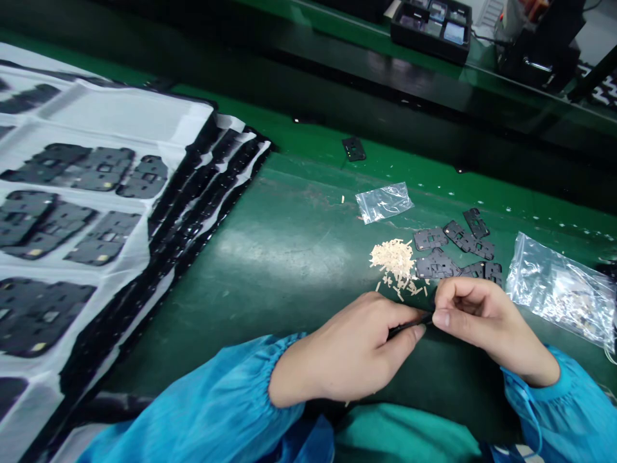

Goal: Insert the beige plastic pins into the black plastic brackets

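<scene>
My left hand (354, 347) is closed on a thin black plastic plate (407, 326), seen nearly edge-on between thumb and fingers. At the plate's far end my right hand (475, 315) pinches with thumb and forefinger; whether a small piece is also between those fingertips is hidden. Just beyond my hands lies a loose heap of small cream-coloured strips (393, 257). To its right several black plastic plates (436, 263) with cut-outs lie scattered and partly overlapping, close to my right fingers.
Stacked white-lined trays (130, 116) holding black plates fill the left. An unfilled-looking clear bag (384, 202) lies behind the strips; a fuller clear bag (563, 292) is at right. A single black plate (354, 149) sits farther back, before a dark raised ledge (385, 83).
</scene>
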`<state>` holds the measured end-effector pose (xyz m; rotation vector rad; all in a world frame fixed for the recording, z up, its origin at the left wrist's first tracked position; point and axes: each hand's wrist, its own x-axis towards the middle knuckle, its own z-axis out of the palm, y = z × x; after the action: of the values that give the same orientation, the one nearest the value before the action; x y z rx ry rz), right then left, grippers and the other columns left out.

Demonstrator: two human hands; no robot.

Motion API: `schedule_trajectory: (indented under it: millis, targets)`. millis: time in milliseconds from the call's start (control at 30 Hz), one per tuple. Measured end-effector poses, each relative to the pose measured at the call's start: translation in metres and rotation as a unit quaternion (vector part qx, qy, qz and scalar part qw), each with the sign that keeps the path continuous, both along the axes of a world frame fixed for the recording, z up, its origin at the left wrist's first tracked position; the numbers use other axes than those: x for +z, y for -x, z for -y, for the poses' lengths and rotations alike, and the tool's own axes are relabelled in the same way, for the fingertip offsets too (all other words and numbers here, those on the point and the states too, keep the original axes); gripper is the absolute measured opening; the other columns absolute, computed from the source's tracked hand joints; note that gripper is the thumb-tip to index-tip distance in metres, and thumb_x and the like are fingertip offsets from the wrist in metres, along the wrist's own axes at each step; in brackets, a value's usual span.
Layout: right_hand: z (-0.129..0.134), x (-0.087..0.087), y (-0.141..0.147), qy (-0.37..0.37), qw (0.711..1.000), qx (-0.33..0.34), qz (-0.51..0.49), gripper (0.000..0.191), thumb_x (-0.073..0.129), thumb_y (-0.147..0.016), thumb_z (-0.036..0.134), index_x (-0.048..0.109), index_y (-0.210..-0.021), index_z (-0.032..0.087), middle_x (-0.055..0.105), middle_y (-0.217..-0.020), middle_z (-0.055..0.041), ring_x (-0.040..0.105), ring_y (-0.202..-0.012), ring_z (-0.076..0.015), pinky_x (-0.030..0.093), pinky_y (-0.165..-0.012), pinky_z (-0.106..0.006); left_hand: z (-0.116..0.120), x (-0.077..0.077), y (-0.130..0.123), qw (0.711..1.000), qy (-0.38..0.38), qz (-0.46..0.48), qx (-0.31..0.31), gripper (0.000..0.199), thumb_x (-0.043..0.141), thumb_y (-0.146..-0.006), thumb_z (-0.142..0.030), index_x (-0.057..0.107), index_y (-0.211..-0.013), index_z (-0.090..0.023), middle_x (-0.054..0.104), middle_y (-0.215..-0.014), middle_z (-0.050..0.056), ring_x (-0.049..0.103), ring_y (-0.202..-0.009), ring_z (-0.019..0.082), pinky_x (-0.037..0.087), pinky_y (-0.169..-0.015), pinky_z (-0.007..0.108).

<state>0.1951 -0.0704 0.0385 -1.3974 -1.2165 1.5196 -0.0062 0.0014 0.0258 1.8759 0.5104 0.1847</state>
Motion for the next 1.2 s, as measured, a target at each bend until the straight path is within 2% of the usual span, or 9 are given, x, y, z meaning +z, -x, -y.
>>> schedule_trajectory:
  millis: [100, 167, 267, 433, 567, 800, 967, 1100, 1200]
  targets:
    - [0.004, 0.004, -0.001, -0.064, 0.992, -0.016, 0.108, 0.014, 0.076, -0.086, 0.027, 0.066, -0.079, 0.02, 0.052, -0.068, 0.003, 0.046, -0.059, -0.0116, 0.038, -0.05, -0.023, 0.001, -0.003, 0.0, 0.999, -0.038, 0.005, 0.004, 0.03, 0.047, -0.1, -0.018, 0.062, -0.073, -0.017, 0.039, -0.051, -0.007, 0.036, -0.043, 0.009, 0.03, -0.044, 0.021]
    - [0.007, 0.007, -0.002, -0.122, 0.972, -0.04, 0.196, 0.009, 0.077, -0.083, 0.021, 0.068, -0.085, 0.021, 0.056, -0.076, 0.0008, 0.051, -0.065, -0.0139, 0.041, -0.053, -0.025, 0.002, -0.006, 0.0, 0.996, -0.083, 0.003, 0.014, 0.029, 0.045, -0.1, -0.017, 0.064, -0.078, -0.016, 0.047, -0.053, -0.005, 0.043, -0.044, 0.01, 0.032, -0.045, 0.023]
    - [0.01, 0.011, -0.002, -0.196, 0.938, -0.036, 0.285, 0.017, 0.077, -0.083, 0.018, 0.068, -0.096, 0.023, 0.061, -0.084, -0.0009, 0.055, -0.071, -0.0156, 0.044, -0.057, -0.026, 0.004, -0.009, 0.001, 0.987, -0.156, -0.012, 0.024, 0.026, 0.044, -0.099, -0.016, 0.066, -0.085, -0.017, 0.062, -0.061, -0.001, 0.057, -0.05, 0.014, 0.038, -0.049, 0.026]
    - [0.012, 0.01, 0.001, -0.249, 0.911, 0.01, 0.329, 0.012, 0.074, -0.089, 0.021, 0.067, -0.099, 0.023, 0.066, -0.087, -0.0014, 0.062, -0.077, -0.0177, 0.05, -0.068, -0.032, 0.009, -0.014, 0.002, 0.97, -0.238, -0.053, 0.02, 0.028, 0.044, -0.096, -0.016, 0.069, -0.108, -0.013, 0.071, -0.072, 0.004, 0.067, -0.056, 0.022, 0.049, -0.051, 0.033]
    - [0.013, 0.006, 0.003, -0.264, 0.898, 0.013, 0.353, 0.006, 0.071, -0.093, 0.022, 0.065, -0.096, 0.022, 0.067, -0.085, -0.0018, 0.063, -0.077, -0.0185, 0.049, -0.069, -0.034, 0.011, -0.018, 0.002, 0.952, -0.297, -0.07, 0.021, 0.039, 0.047, -0.095, -0.017, 0.064, -0.128, -0.007, 0.075, -0.08, 0.008, 0.073, -0.064, 0.027, 0.057, -0.054, 0.039]
    - [0.016, 0.003, 0.007, -0.297, 0.87, 0.004, 0.394, 0.007, 0.066, -0.096, 0.016, 0.063, -0.092, 0.021, 0.066, -0.08, -0.0015, 0.06, -0.071, -0.0174, 0.046, -0.065, -0.034, 0.015, -0.021, 0.001, 0.922, -0.379, -0.07, 0.043, 0.041, 0.049, -0.094, -0.016, 0.063, -0.13, -0.002, 0.076, -0.081, 0.011, 0.073, -0.062, 0.029, 0.061, -0.052, 0.043]
    - [0.014, 0.004, 0.007, -0.324, 0.856, 0.027, 0.401, 0.01, 0.061, -0.098, 0.011, 0.06, -0.092, 0.02, 0.066, -0.082, -0.0035, 0.058, -0.072, -0.0181, 0.047, -0.065, -0.033, 0.014, -0.019, 0.001, 0.935, -0.347, -0.059, 0.037, 0.041, 0.048, -0.094, -0.016, 0.065, -0.129, -0.002, 0.075, -0.079, 0.011, 0.073, -0.063, 0.029, 0.061, -0.053, 0.044]
    - [0.015, 0.001, 0.002, -0.401, 0.82, 0.056, 0.405, 0.01, 0.061, -0.096, 0.007, 0.062, -0.099, 0.016, 0.068, -0.086, -0.0072, 0.057, -0.074, -0.0188, 0.048, -0.064, -0.033, 0.013, -0.012, 0.004, 0.962, -0.269, -0.031, 0.029, 0.036, 0.044, -0.097, -0.017, 0.068, -0.124, -0.01, 0.076, -0.08, 0.008, 0.075, -0.064, 0.026, 0.06, -0.057, 0.04]
    - [0.016, -0.001, -0.001, -0.437, 0.793, 0.061, 0.421, 0.013, 0.066, -0.094, 0.007, 0.065, -0.104, 0.015, 0.069, -0.087, -0.008, 0.057, -0.074, -0.0185, 0.048, -0.062, -0.032, 0.013, -0.008, 0.005, 0.969, -0.246, -0.014, 0.026, 0.035, 0.043, -0.099, -0.018, 0.068, -0.123, -0.011, 0.078, -0.085, 0.008, 0.076, -0.067, 0.025, 0.061, -0.06, 0.04]
